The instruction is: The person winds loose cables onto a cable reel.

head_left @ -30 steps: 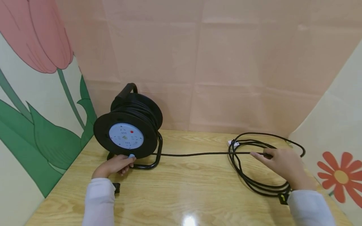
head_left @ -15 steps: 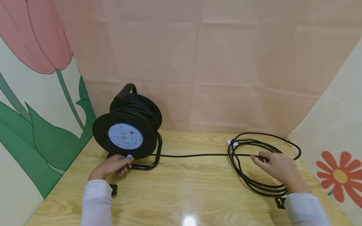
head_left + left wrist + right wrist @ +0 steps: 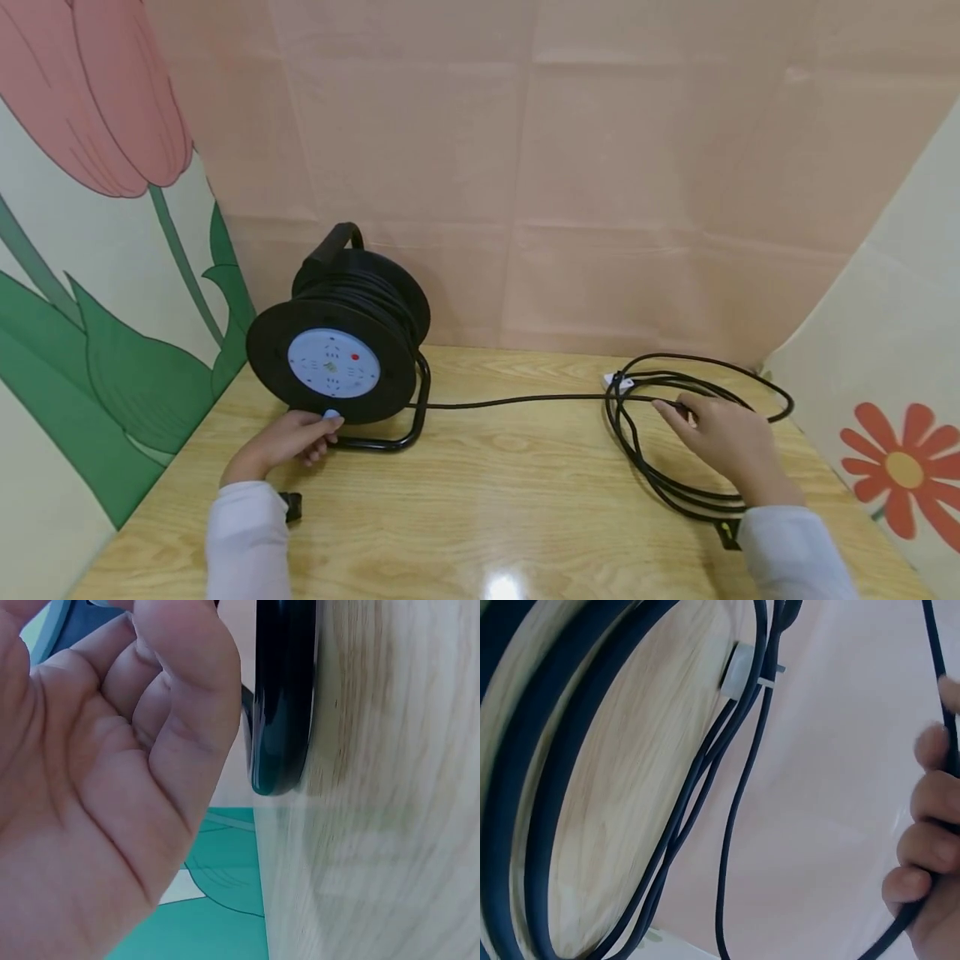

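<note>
A black cable reel (image 3: 267, 367) with a pale blue socket panel (image 3: 330, 379) stands at the left of the table in the head view. My left hand (image 3: 281, 440) pinches the blue knob (image 3: 331, 413) at the disc's lower edge; in the left wrist view its other fingers curl beside the black tube of the stand (image 3: 281, 712). From the reel a black cable (image 3: 525, 400) runs rightward to my right hand (image 3: 727, 437), which grips it over a loose coil (image 3: 652, 477). The right wrist view shows the fingers (image 3: 930, 847) wrapped round the cable.
A white plug or tag (image 3: 618, 382) sits at the coil's back left. Pink sheeting (image 3: 600, 167) closes off the back, with flower-painted panels at both sides. The wooden table (image 3: 510, 492) extends in front of the reel and coil.
My left hand and the knob have moved left along the disc's lower edge as the disc turned slightly. My right hand has shifted left with the cable, and the coil's right loop has drawn inward.
</note>
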Available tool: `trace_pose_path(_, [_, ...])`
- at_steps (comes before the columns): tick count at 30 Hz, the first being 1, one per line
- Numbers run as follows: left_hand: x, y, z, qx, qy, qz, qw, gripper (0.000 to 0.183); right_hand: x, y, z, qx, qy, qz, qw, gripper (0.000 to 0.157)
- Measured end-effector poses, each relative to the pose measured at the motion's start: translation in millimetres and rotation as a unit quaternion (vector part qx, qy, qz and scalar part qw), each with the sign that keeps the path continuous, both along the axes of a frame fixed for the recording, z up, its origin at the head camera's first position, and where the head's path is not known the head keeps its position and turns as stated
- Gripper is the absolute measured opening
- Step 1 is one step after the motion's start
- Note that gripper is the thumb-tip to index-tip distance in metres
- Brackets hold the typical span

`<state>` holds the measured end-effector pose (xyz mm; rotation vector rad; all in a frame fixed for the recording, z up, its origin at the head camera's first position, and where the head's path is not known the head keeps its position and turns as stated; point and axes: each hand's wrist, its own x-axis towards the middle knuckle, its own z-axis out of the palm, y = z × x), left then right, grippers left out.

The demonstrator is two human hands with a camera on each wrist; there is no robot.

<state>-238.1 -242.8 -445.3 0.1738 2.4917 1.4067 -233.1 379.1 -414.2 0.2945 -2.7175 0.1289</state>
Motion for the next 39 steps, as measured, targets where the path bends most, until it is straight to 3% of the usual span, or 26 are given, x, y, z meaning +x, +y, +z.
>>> trace_pose_path(4, [1.2, -3.0, 0.6, -0.01, 0.004, 0.014, 0.9998, 0.047, -2.9, 0.3, 0.2, 0.005, -0.019, 0.008, 1.0, 0.05])
trace_pose_path(8, [2.7, -7.2, 1.3, -0.02, 0.014, 0.023, 0.9994, 0.049, -3.1, 0.6, -2.9, 0.006, 0.019, 0.006, 1.0, 0.044])
trace_pose_path(13, [3.4, -11.3, 1.3, -0.037, 0.019, 0.043, 0.9982, 0.05, -0.9, -2.2, -4.6, 0.0, 0.05, 0.0, 0.999, 0.051])
trace_pose_path(21, [4.1, -16.1, 1.7, -0.065, 0.024, 0.067, 0.9953, 0.057, -2.7, -4.5, -3.0, 0.013, -0.019, 0.009, 1.0, 0.043])
trace_pose_path(32, [9.3, -22.6, 7.5, -0.074, 0.047, 0.083, 0.9927, 0.057, 1.0, -1.3, -7.4, 0.011, -0.008, -0.01, 1.0, 0.055])
trace_pose_path(39, [11.6, -22.3, 9.4, -0.061, 0.056, 0.086, 0.9929, 0.055, -0.9, -0.7, -9.2, 0.016, -0.033, 0.005, 0.999, 0.041])
